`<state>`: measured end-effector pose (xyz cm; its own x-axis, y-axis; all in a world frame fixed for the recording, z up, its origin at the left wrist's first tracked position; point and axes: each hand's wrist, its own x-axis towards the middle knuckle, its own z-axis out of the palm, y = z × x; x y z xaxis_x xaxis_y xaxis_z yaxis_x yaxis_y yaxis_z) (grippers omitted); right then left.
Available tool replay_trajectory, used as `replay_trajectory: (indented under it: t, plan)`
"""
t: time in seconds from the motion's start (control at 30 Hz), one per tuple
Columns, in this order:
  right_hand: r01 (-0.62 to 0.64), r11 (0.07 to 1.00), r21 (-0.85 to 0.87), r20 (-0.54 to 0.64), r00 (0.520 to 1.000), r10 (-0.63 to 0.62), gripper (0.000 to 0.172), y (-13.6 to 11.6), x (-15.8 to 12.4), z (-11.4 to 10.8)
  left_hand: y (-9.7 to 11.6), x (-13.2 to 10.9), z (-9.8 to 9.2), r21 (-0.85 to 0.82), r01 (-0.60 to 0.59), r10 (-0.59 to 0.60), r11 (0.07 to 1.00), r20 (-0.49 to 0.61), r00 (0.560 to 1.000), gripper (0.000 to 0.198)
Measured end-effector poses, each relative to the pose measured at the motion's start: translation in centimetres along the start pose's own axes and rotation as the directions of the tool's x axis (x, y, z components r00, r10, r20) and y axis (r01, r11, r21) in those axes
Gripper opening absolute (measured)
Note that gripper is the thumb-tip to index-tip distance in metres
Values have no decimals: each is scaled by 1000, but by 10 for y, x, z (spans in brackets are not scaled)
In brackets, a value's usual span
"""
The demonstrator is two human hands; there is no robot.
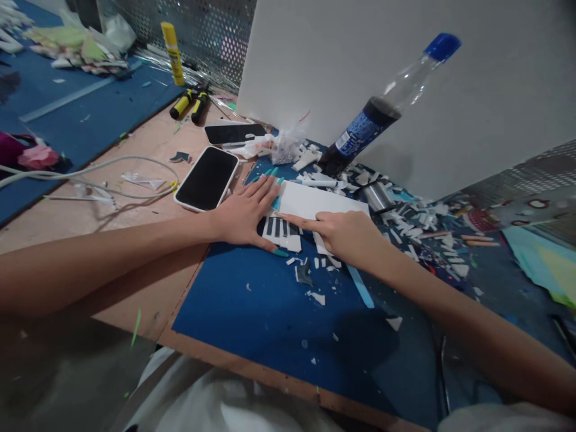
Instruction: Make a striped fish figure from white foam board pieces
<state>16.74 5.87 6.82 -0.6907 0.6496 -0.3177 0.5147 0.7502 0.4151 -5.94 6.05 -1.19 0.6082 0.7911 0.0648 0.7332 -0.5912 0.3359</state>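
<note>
My left hand (245,213) lies flat with its fingers spread, showing long teal nails. Its fingertips reach the left end of a white card (321,201), and its thumb rests by a striped piece of white and dark strips (283,233). From the right, my right hand (348,234) lies over the card's lower edge. Its index finger is stretched out to the left, its tip at the card's edge above the strips. The other right fingers curl under and are partly hidden; I see nothing held in them. A light blue strip (360,287) lies below that hand.
Behind the card, a dark drink bottle (366,129) with a blue cap leans against a pale panel (450,108). White scraps (409,228) cover the mat's right side. Left are a white-cased phone (207,179), a second phone (234,133), a cable (130,159), yellow-black pliers (189,105) and a glue stick (173,54).
</note>
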Motion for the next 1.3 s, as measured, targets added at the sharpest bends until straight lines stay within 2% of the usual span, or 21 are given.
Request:
replay_trajectory:
  t: [0.5,0.73,1.3]
  plan:
    - [48,999,-20,-77,996,-49,72,-4,-2,-5,1,0,0,27,-2,2,1000,4,1000,130]
    - [72,997,-1,6,997,-72,77,-2,5,-12,-2,-2,2,34,-42,42,999,-26,999,125]
    - [90,994,57,62,994,-94,82,3,13,-10,-1,-3,0,66,-47,47,997,1,999,120]
